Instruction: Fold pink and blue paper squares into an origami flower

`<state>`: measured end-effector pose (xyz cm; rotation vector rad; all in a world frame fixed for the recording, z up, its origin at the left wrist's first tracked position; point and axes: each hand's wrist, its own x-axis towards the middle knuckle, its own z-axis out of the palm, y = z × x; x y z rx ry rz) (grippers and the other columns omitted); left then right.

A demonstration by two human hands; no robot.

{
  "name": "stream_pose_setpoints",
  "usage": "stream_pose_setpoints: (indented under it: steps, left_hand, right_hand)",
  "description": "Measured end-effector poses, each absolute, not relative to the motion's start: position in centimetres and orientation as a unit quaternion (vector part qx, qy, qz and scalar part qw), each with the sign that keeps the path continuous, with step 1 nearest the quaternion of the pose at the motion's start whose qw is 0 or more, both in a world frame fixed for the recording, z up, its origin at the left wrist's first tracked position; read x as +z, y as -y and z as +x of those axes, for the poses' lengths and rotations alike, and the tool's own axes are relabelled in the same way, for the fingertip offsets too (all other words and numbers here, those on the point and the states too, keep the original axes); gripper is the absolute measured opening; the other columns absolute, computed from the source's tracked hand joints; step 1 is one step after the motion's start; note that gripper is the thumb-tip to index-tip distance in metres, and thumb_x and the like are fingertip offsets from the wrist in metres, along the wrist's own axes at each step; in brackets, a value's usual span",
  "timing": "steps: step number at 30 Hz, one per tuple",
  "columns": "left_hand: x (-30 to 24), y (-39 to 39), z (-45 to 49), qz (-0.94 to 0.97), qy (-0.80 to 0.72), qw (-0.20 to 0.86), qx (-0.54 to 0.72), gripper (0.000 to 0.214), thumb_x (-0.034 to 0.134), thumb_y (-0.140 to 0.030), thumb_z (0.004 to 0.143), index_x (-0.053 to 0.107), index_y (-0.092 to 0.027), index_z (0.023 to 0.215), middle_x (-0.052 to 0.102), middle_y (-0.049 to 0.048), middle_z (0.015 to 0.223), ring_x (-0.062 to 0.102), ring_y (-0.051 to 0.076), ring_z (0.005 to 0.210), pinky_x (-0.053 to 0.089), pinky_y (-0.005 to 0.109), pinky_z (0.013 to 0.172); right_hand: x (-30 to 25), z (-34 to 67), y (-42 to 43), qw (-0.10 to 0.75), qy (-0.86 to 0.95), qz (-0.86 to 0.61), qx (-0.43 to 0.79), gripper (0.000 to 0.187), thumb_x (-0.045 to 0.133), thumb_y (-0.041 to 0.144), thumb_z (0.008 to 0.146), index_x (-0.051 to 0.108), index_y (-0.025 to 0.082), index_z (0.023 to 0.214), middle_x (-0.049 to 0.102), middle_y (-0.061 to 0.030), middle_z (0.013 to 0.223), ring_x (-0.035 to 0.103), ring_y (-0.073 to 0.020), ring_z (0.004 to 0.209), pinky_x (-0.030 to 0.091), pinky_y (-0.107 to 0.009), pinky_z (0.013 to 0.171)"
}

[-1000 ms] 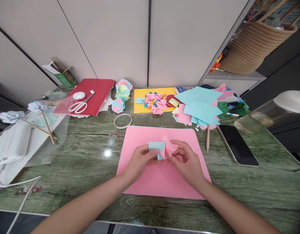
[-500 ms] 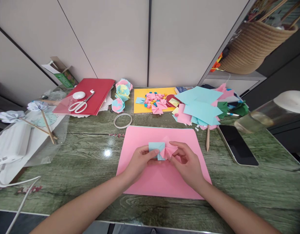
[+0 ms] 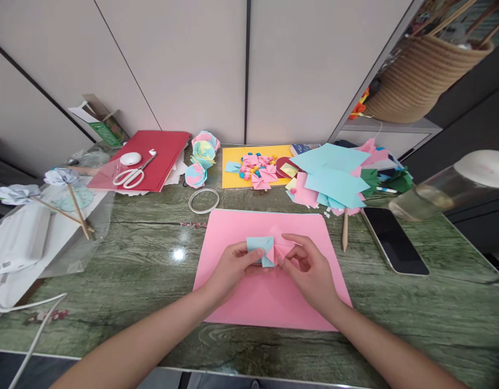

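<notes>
My left hand [image 3: 235, 265] pinches a folded light-blue paper piece [image 3: 255, 246], its thumb lying across the front. Against its right side sits a folded pink paper piece [image 3: 282, 246], which the thumb and fingers of my right hand [image 3: 312, 270] grip. The two pieces touch and overlap; how they join is partly hidden by my fingers. Both hands are over a pink sheet stack [image 3: 269, 308] on the table.
Behind the sheets are a tape roll [image 3: 204, 201], paper flower balls [image 3: 196, 175], a yellow sheet [image 3: 229, 181] with small coloured balls and folded papers, and blue paper pieces [image 3: 334, 167]. White scissors [image 3: 130, 177] lie left; a wooden stick [image 3: 345, 232] and a phone [image 3: 395, 240] lie right.
Hardly anything differs. Both hands keep their hold, and the pink piece has shifted very slightly against the light-blue one.
</notes>
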<state>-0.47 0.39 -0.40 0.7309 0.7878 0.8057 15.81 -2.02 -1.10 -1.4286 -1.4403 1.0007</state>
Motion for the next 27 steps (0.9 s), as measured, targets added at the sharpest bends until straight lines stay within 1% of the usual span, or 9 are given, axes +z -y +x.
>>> stream_pose_setpoints:
  steps: [2,4,7,10,12,15,18,22,27]
  left_hand:
    - [-0.44,-0.32,-0.42,0.342,-0.366,0.783,0.368,0.021,0.058,-0.026,0.072,0.064,-0.011,0.085,0.065,0.0088,0.088,0.06,0.019,0.077,0.048,0.036,0.072]
    - [-0.5,-0.22,-0.37,0.347,-0.372,0.782,0.361,0.021,0.059,-0.027,0.071,0.065,-0.011,0.083,0.065,0.0085,0.086,0.059,0.019,0.076,0.048,0.036,0.073]
    - [-0.56,-0.11,-0.35,0.35,-0.378,0.779,0.358,0.021,0.06,-0.028,0.07,0.065,-0.011,0.083,0.065,0.0083,0.086,0.058,0.019,0.078,0.048,0.037,0.074]
    - [-0.55,-0.1,-0.33,0.353,-0.38,0.776,0.36,0.024,0.06,-0.029,0.07,0.065,-0.011,0.086,0.065,0.0086,0.086,0.059,0.019,0.078,0.048,0.037,0.074]
    - [-0.55,-0.1,-0.29,0.358,-0.383,0.773,0.359,0.025,0.06,-0.03,0.07,0.065,-0.012,0.086,0.065,0.0086,0.086,0.059,0.02,0.078,0.048,0.037,0.073]
    - [-0.67,-0.03,-0.19,0.361,-0.393,0.761,0.369,0.025,0.062,-0.031,0.068,0.063,-0.012,0.085,0.065,0.0069,0.083,0.058,0.018,0.075,0.048,0.037,0.073]
    - [-0.86,0.07,-0.16,0.361,-0.398,0.755,0.375,0.024,0.063,-0.03,0.067,0.06,-0.013,0.084,0.063,0.0048,0.078,0.058,0.017,0.074,0.049,0.037,0.072]
    - [-0.92,0.13,-0.23,0.369,-0.392,0.756,0.372,0.021,0.061,-0.028,0.069,0.058,-0.013,0.083,0.061,0.0039,0.077,0.057,0.017,0.074,0.048,0.038,0.073]
    - [-0.78,0.14,-0.22,0.371,-0.391,0.763,0.356,0.02,0.061,-0.029,0.069,0.059,-0.014,0.082,0.063,0.004,0.077,0.058,0.017,0.074,0.048,0.037,0.073]
  right_hand:
    - [-1.11,15.75,1.95,0.414,0.581,-0.578,0.397,0.041,0.053,0.019,0.073,0.043,0.023,0.112,0.055,0.0033,0.062,0.054,-0.0137,0.061,0.043,-0.027,0.061]
    - [-1.08,15.71,1.91,0.404,0.593,-0.586,0.376,0.042,0.054,0.022,0.072,0.043,0.025,0.113,0.058,0.0006,0.076,0.052,-0.0128,0.06,0.044,-0.029,0.065]
    - [-1.06,15.71,1.89,0.398,0.614,-0.591,0.339,0.041,0.054,0.025,0.073,0.044,0.027,0.112,0.055,-0.0015,0.095,0.047,-0.011,0.059,0.045,-0.032,0.071]
    - [-1.11,15.8,1.86,0.389,0.623,-0.589,0.338,0.041,0.053,0.027,0.074,0.042,0.029,0.114,0.055,-0.0009,0.096,0.045,-0.0109,0.058,0.045,-0.033,0.073]
    - [-1.11,15.86,1.82,0.383,0.625,-0.59,0.339,0.042,0.054,0.029,0.074,0.042,0.029,0.115,0.055,-0.0016,0.101,0.047,-0.0115,0.06,0.045,-0.033,0.073]
    - [-1.04,15.9,1.79,0.385,0.628,-0.585,0.339,0.043,0.055,0.031,0.074,0.042,0.028,0.115,0.052,-0.0034,0.112,0.053,-0.0162,0.079,0.045,-0.033,0.074]
    - [-1.02,15.85,1.81,0.391,0.634,-0.575,0.339,0.043,0.055,0.028,0.074,0.042,0.028,0.115,0.05,-0.0035,0.117,0.05,-0.0197,0.101,0.044,-0.033,0.08]
    - [-1.17,15.76,1.85,0.4,0.636,-0.567,0.339,0.045,0.054,0.024,0.074,0.04,0.028,0.117,0.049,-0.0036,0.121,0.046,-0.0201,0.109,0.04,-0.036,0.089]
    - [-1.21,15.65,1.9,0.4,0.631,-0.572,0.339,0.051,0.054,0.022,0.073,0.038,0.027,0.121,0.047,-0.0045,0.123,0.044,-0.0218,0.112,0.039,-0.039,0.09]
